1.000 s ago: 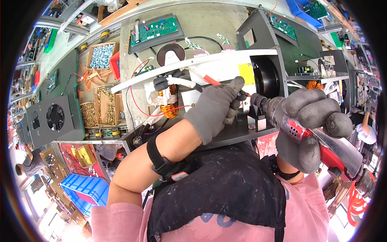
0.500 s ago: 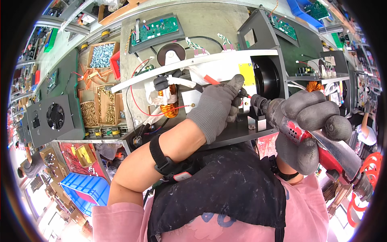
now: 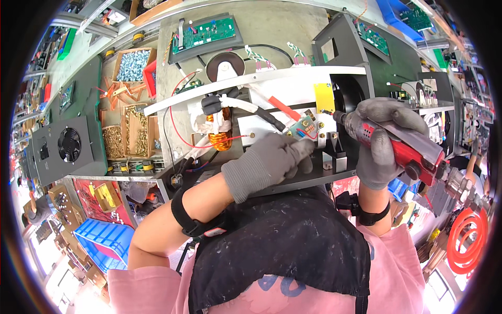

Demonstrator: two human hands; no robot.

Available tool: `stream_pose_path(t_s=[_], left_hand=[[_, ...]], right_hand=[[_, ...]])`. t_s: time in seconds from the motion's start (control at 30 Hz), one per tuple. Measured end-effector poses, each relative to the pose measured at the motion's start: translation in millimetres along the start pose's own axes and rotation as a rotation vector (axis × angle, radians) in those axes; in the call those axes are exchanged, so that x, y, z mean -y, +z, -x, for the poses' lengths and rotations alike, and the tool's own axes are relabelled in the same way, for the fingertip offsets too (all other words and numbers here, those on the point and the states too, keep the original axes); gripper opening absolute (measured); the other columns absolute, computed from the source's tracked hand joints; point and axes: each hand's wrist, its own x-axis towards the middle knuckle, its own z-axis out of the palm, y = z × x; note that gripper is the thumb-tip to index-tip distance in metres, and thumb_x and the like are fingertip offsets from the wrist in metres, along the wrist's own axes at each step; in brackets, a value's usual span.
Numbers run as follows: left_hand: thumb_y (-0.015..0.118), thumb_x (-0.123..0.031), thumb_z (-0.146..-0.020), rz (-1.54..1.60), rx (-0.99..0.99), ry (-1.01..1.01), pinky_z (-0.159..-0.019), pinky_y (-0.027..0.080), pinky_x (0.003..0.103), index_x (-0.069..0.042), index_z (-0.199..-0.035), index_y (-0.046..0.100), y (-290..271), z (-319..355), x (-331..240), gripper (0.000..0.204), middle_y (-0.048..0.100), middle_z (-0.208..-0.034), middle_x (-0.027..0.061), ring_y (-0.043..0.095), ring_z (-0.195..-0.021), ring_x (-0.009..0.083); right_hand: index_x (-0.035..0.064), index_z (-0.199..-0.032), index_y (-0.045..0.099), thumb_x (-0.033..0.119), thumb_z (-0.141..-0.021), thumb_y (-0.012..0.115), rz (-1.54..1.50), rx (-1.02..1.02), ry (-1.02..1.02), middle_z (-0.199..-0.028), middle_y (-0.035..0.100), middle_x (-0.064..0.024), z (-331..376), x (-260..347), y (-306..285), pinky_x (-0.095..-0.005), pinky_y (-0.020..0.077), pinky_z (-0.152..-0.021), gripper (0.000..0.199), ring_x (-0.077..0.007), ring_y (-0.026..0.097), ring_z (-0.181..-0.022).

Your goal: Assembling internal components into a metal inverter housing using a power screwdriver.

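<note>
My right hand (image 3: 380,157), in a grey glove, is wrapped round a red and silver air screwdriver (image 3: 413,156). Its tip points left toward the small green circuit board (image 3: 299,127) inside the open metal chassis (image 3: 308,181). Just below that board is my gloved left hand (image 3: 266,163), fingers curled together and pointing right; anything between them is hidden. A red-sleeved lead (image 3: 284,107) and a thick black cable (image 3: 270,120) end at the board. Left of them, a copper-wound coil (image 3: 220,140) sits beside white-wrapped cables. A yellow label (image 3: 324,97) marks the white panel.
Boxes of silver screws (image 3: 133,65) and brass-coloured fasteners (image 3: 137,131) stand at the left. A larger green circuit board (image 3: 206,34) lies behind the chassis. A second chassis (image 3: 435,86) is at the right, and a coiled red hose (image 3: 467,242) hangs at lower right.
My left hand has drawn back down and left from the driver's tip, uncovering the small board. The screwdriver, still in my right hand, has shifted slightly and turned.
</note>
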Motion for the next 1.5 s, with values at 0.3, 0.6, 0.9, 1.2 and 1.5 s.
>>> stream_pose_path(t_s=[0.3,0.6,0.9,1.2,1.5], left_hand=[[0.052,-0.032,-0.087,-0.741,0.151,0.382,-0.082,0.046,0.041,-0.008,-0.102,0.066,14.4,-21.2,30.1,0.032,0.065,-0.094,0.0153,0.061,-0.09,0.0323],[0.05,-0.033,-0.088,-0.779,0.257,0.384,-0.094,0.04,0.041,-0.009,-0.112,0.062,13.1,-17.1,26.9,0.036,0.062,-0.107,0.0158,0.056,-0.104,0.0308],[0.046,-0.02,-0.09,-0.337,0.201,0.391,-0.08,0.049,0.034,-0.002,-0.113,0.055,-7.8,-3.1,3.5,0.03,0.061,-0.101,0.0138,0.061,-0.09,0.0226],[0.053,-0.021,-0.092,0.354,-0.072,0.272,-0.05,0.048,0.023,0.006,-0.108,0.055,-10.0,-11.7,-28.0,0.032,0.062,-0.082,0.0103,0.06,-0.062,0.0143],[0.056,-0.03,-0.091,0.629,-0.133,0.167,-0.04,0.039,0.021,0.002,-0.097,0.058,2.7,-40.4,-33.1,0.033,0.059,-0.073,0.0061,0.052,-0.053,0.0087]], right_hand=[[0.0045,-0.099,0.041,0.001,-0.073,0.063,0.215,0.229,-0.162,-0.083,0.06,-0.0153,12.9,1.4,7.2,-0.0376,0.052,-0.062,0.034,-0.0294,0.062,-0.073],[-0.0016,-0.097,0.048,-0.009,-0.074,0.058,0.163,0.021,0.198,-0.085,0.062,-0.0116,-9.2,-12.2,15.4,-0.0236,0.0491,-0.055,0.027,-0.0119,0.056,-0.059],[-0.0038,-0.088,0.052,-0.008,-0.075,0.057,0.082,0.004,0.054,-0.079,0.062,-0.0129,-18.4,-15.3,20.5,-0.0239,0.0481,-0.049,0.014,-0.0111,0.057,-0.057],[-0.0032,-0.098,0.05,-0.004,-0.075,0.059,-0.036,-0.004,0.329,-0.086,0.063,-0.016,-20.8,-7.0,7.9,-0.0262,0.0527,-0.061,0.025,-0.0165,0.062,-0.072],[0.0066,-0.114,0.051,0.018,-0.082,0.058,-0.152,0.007,-0.076,-0.085,0.054,-0.0091,-37.3,29.6,-6.5,-0.0356,0.0432,-0.07,0.035,-0.0235,0.051,-0.079]])
